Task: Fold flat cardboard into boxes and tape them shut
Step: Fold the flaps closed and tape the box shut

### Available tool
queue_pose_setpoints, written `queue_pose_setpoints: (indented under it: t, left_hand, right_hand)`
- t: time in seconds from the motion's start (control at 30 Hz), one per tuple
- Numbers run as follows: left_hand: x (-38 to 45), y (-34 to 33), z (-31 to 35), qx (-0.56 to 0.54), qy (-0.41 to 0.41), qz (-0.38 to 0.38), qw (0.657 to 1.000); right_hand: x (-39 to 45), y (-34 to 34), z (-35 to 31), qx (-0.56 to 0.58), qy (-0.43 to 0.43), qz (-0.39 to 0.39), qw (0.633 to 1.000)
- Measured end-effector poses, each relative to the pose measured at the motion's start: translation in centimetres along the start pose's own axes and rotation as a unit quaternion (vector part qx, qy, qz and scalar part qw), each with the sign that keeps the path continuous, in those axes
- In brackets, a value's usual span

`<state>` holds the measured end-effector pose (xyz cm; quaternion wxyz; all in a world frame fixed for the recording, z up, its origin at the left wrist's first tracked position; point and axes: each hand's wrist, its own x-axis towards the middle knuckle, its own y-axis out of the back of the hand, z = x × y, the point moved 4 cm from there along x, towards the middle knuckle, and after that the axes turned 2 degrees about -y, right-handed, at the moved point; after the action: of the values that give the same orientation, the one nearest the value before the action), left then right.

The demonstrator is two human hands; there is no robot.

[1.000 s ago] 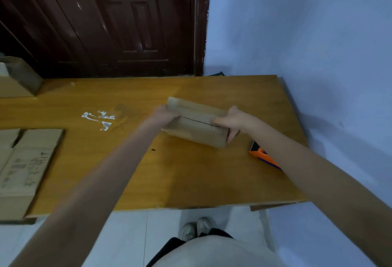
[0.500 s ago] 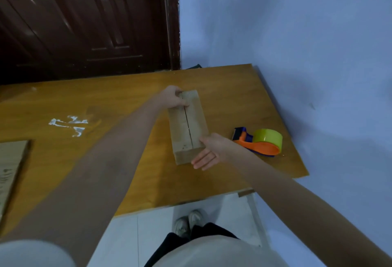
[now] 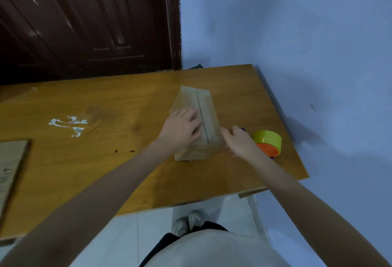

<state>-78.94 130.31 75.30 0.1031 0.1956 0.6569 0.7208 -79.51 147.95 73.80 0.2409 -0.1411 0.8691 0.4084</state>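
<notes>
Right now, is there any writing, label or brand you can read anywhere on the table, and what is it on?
None can be read.
Flat cardboard at the table's left edge: dark printed marks, too blurred to read.
Box: no print visible.
Tape dispenser: no label visible.

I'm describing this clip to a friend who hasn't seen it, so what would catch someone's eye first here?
The folded cardboard box in the middle of the wooden table draws the eye first, its top flaps meeting in a dark seam. The left hand presses flat on it while the right hand is at its right side. Just right of that sits a bright yellow-green tape dispenser with an orange body.
</notes>
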Motion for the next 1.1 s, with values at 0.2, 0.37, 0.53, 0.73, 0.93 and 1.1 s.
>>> queue_pose_setpoints:
  t: [0.2,0.37,0.53,0.73,0.93,1.1]
  left_hand:
    - [-2.0,0.1,-0.1,-0.032,0.030,0.053,0.998]
    - [-3.2,-0.2,-0.3,-0.056,0.040,0.017,0.997]
    - [-3.3,0.1,0.2,-0.071,0.083,0.007,0.994]
    - [-3.1,-0.6,1.0,-0.091,0.121,-0.049,0.987]
    - [-3.2,-1.3,1.9,-0.258,0.105,-0.010,0.960]
    - [-3.7,-1.8,1.6,-0.323,0.129,0.036,0.937]
  right_hand:
    - [0.9,5.3,6.7,-0.136,0.051,0.299,0.943]
    - [3.2,6.2,13.6,-0.004,-0.022,0.216,0.976]
    - [4.0,5.2,16.1,0.161,-0.042,0.192,0.967]
    - [4.6,3.8,16.3,0.221,-0.056,0.182,0.957]
    - [4.5,3.2,16.5,0.244,-0.061,0.209,0.945]
    - [2.9,3.1,14.3,0.312,-0.024,0.277,0.909]
